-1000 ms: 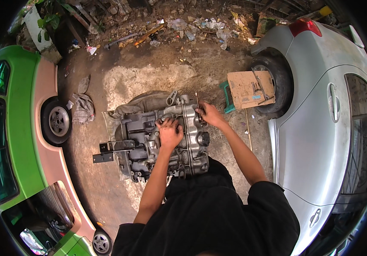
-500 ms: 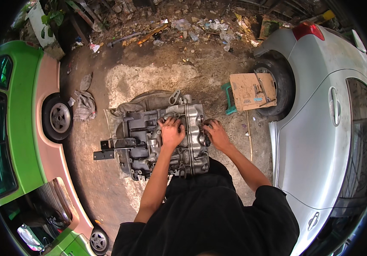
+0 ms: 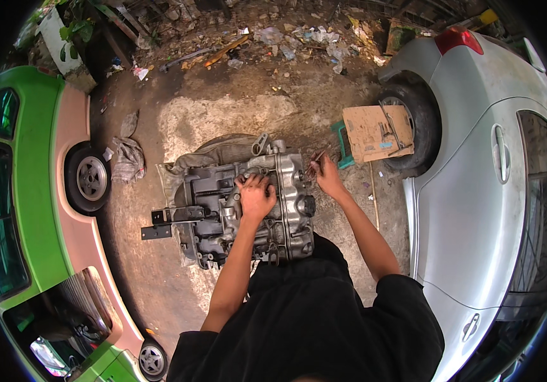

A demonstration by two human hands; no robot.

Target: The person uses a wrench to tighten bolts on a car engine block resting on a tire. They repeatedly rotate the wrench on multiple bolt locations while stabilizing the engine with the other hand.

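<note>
A metal car engine (image 3: 292,184) lies on its side in front of me, partly on a grey cloth sack (image 3: 166,178). My left hand (image 3: 257,197) rests on the engine's middle, palm down, with its fingers spread over the castings. Just off the engine's right side hovers my right hand (image 3: 326,175), fingers toward the engine. Those fingers are smeared, so whether they hold anything does not show. Below it, a round black cap (image 3: 307,204) sits on the engine's silver cover. A flat black bracket (image 3: 157,232) sticks out on the left.
On the right, a cardboard sheet (image 3: 362,137) with several hand tools lies over a green stool (image 3: 341,143), beside a silver car (image 3: 470,191). A green and pink vehicle (image 3: 73,159) stands at left, near a crumpled sack (image 3: 128,159). Litter (image 3: 286,44) covers the far ground.
My right hand has lifted off the engine's right side and moved away and slightly right, uncovering the black cap. The left hand stays on the engine.
</note>
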